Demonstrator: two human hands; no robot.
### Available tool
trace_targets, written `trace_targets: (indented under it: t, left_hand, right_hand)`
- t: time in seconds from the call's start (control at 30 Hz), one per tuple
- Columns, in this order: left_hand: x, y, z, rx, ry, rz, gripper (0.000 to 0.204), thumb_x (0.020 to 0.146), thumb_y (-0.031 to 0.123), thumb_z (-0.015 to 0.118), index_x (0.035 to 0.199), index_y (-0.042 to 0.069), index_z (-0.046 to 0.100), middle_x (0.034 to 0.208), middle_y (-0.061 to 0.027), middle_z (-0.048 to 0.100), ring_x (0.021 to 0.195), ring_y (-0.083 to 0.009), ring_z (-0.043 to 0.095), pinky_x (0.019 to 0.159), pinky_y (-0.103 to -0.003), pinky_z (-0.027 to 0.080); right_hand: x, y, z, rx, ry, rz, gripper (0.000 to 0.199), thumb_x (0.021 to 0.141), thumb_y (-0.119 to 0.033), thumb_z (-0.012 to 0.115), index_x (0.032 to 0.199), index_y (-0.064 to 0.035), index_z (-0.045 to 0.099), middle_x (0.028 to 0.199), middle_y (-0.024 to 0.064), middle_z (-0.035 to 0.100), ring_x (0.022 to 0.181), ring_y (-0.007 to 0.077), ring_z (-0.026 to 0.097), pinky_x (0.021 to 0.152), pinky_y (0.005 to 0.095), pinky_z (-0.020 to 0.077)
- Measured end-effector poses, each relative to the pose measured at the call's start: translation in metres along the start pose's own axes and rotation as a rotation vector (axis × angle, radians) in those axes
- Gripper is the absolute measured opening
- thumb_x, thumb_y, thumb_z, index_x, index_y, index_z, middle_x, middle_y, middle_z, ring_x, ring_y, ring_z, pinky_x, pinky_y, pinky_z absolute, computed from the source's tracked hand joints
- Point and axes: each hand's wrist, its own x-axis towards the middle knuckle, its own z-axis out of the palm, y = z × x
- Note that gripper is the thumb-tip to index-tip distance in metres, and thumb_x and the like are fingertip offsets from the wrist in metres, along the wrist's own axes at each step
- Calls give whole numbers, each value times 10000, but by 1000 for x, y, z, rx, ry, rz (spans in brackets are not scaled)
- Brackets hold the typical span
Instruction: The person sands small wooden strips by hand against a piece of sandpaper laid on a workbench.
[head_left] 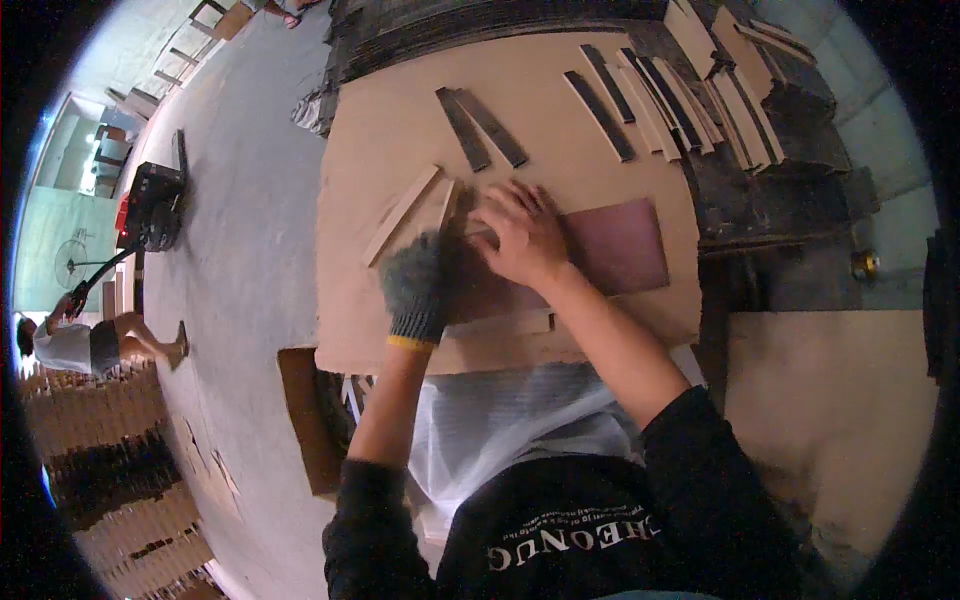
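Note:
My left hand (pixel 415 285) wears a grey knit glove with a yellow cuff and lies flat on the left part of a reddish-brown board (pixel 620 245) on the pale wooden worktop (pixel 400 130). My bare right hand (pixel 520 235) rests on the same board, fingers spread toward its upper left edge. Pale thin wood strips (pixel 402 213) lie just above and left of both hands. Whether either hand grips anything cannot be told.
Dark strips (pixel 480 128) and several more dark and pale strips (pixel 650 95) lie at the far side of the worktop. Stacked boards stand at the right. A black machine (pixel 152 205) sits on the floor at left, near another person (pixel 80 345). Piled wood fills the lower left.

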Motion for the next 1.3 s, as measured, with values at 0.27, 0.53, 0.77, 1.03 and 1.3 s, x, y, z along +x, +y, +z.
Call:
trace_targets:
  t: [0.27, 0.53, 0.77, 1.03, 1.3]
  left_hand:
    - [-23, 1, -7, -170, -17, -48, 168, 782, 211, 613, 884, 92, 553, 724, -108, 609, 621, -293, 597, 532, -409, 430]
    - [-89, 17, -40, -183, -252, -108, 258, 800, 219, 610, 1019, 99, 547, 737, -101, 579, 663, -297, 578, 585, -425, 421]
    - [16, -12, 14, -287, 142, -17, 145, 793, 181, 556, 911, 98, 558, 759, -109, 601, 659, -300, 589, 576, -409, 434]
    - [-53, 1, -19, -256, -35, -195, 238, 838, 227, 561, 1058, 137, 554, 766, -138, 583, 686, -341, 603, 556, -449, 473]
    - [-65, -9, -35, -516, -71, -358, 316, 851, 245, 593, 1136, 108, 598, 934, -170, 630, 847, -344, 631, 701, -430, 507]
  right_hand:
    - [-1, -2, 3, -26, -47, -3, 247, 770, -271, 668, 977, -137, 653, 1232, 89, 532, 1222, 302, 427, 1048, 492, 286]
    - [-3, 1, 0, -26, 14, 14, 236, 743, -276, 694, 935, -142, 665, 1207, 79, 535, 1211, 305, 437, 1036, 503, 302]
    - [-1, 0, 2, -71, 4, -21, 287, 710, -250, 715, 958, -115, 665, 1199, 93, 549, 1202, 313, 445, 1031, 484, 310]
    - [-4, 1, 4, 7, 58, -23, 261, 695, -254, 726, 907, -119, 655, 1151, 87, 567, 1159, 310, 475, 1010, 456, 342]
    - [-2, 0, 4, -3, 65, -64, 240, 703, -285, 733, 884, -138, 675, 1153, 69, 562, 1180, 282, 466, 1012, 436, 343]
